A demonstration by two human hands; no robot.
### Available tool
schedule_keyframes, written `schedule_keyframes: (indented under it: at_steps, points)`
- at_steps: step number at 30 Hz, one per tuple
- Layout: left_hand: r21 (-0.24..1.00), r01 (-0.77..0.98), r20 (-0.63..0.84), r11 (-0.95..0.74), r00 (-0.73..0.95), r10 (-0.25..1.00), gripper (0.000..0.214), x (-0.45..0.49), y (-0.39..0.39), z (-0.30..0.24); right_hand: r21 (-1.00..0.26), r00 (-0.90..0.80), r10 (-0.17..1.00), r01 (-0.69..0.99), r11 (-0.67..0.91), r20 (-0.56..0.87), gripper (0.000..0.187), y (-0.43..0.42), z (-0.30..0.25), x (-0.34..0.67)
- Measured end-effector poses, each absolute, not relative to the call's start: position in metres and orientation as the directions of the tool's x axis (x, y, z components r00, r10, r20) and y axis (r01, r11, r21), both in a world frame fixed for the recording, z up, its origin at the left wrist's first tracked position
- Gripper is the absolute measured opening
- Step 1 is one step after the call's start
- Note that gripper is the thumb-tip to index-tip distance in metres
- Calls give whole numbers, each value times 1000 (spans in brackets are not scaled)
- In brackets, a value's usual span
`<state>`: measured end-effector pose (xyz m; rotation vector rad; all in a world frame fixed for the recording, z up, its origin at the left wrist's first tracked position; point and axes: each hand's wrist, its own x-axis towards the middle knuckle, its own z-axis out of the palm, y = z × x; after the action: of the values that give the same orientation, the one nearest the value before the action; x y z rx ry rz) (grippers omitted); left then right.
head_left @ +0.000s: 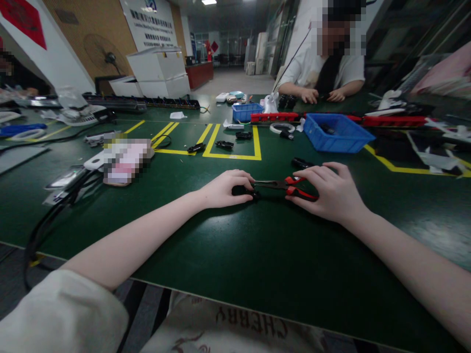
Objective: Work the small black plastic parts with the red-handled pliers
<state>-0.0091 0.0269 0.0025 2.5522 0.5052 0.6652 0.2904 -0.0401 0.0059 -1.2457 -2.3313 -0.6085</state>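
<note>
- While my left hand (222,190) pinches a small black part (254,195) over the tabletop (235,250), probably steadying it,
- my right hand (334,193) grips red-handled pliers (282,185), handles spread, nose beside the part.

Open passage: the near worktop (243,255), between the forearms (147,235) as far as the near edge. Obstacles: pliers (282,185) bridging the gap between left hand (230,189) and right hand (333,193); a pink-cased device (127,162) and black cables (69,197) at left; low black parts (224,144) ahead; a blue bin (338,143) beyond the right hand.
</note>
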Motion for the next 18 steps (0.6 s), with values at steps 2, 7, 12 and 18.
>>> schedule_keyframes:
  at_steps: [2, 7, 12, 18]
  points:
    - [507, 230, 363, -831, 817, 448, 17, -9, 27, 3, 159, -494, 662, 852, 499, 564, 42, -40, 6, 291]
    - [495, 246, 359, -833, 815, 454, 19, -8, 27, 3, 127, -498, 660, 841, 526, 563, 41, -40, 6, 291]
    - [497, 256, 345, -829, 818, 460, 15, -9, 25, 4, 116, -529, 673, 822, 557, 518, 41, -39, 5, 290]
    - [480, 264, 337, -837, 825, 453, 16, -9, 24, 6, 105, -552, 682, 808, 580, 479, 40, -39, 5, 290]
